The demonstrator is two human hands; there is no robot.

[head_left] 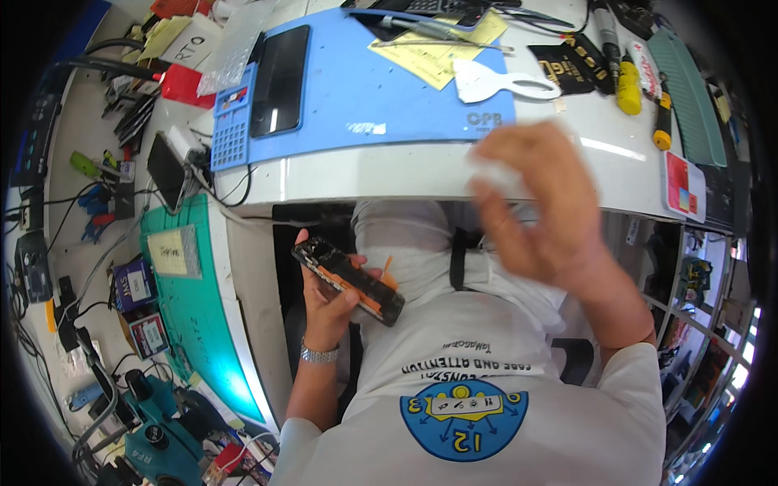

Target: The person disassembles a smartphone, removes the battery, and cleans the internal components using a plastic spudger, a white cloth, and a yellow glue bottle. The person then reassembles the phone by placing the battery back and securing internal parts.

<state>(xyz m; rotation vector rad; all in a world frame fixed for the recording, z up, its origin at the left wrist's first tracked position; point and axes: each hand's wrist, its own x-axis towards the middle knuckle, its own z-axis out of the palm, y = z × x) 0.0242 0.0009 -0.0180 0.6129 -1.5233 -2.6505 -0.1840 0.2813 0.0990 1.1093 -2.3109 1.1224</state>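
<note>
A person's left hand [324,317] grips 1 opened phone body [350,279], black with orange strips, between thumb and fingers, above the lap. Its long axis slants: 1 end points up and left, past the left fingertips; the other points down and right, beyond the thumb. An orange tab [390,274] juts from its right side. The right hand [551,206], blurred, is raised to the right, its fingers curved and parted from the thumb. Beyond those fingers, a white scraper [484,83] lies partly on a blue mat [365,89].
</note>
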